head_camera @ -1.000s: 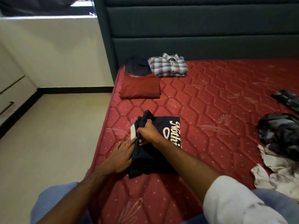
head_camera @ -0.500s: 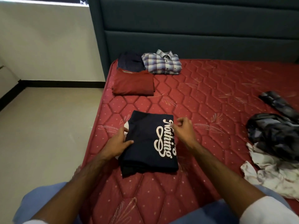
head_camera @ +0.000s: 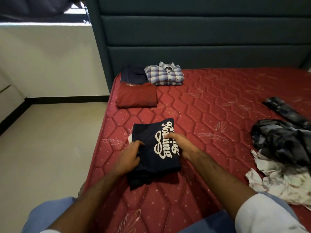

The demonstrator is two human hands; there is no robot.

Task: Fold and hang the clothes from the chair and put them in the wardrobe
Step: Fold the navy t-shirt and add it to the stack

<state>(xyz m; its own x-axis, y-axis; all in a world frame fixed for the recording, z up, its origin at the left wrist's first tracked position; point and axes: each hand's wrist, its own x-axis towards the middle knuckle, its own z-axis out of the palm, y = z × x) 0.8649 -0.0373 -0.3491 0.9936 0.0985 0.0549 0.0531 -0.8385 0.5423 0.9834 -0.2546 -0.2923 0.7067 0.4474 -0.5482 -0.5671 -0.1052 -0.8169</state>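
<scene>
A folded navy T-shirt (head_camera: 148,148) with white script lettering lies on the red mattress (head_camera: 210,115) near its left edge. My left hand (head_camera: 129,156) grips the shirt's left edge, fingers curled round the fold. My right hand (head_camera: 182,145) holds the right edge, thumb on top over the lettering and fingers under the side. Three folded garments lie further back: a red one (head_camera: 137,95), a dark navy one (head_camera: 133,74) and a plaid shirt (head_camera: 165,74).
Unfolded clothes lie at the right: a dark camouflage garment (head_camera: 282,140) and a crumpled white one (head_camera: 277,180). A teal padded headboard (head_camera: 202,39) stands behind the bed. Bare floor (head_camera: 50,148) lies to the left, with a white cabinet (head_camera: 8,95) at the far left.
The right hand laid the shirt's flap over to finish the fold, then came back from the far corner. Now both hands grip the folded shirt's two sides.
</scene>
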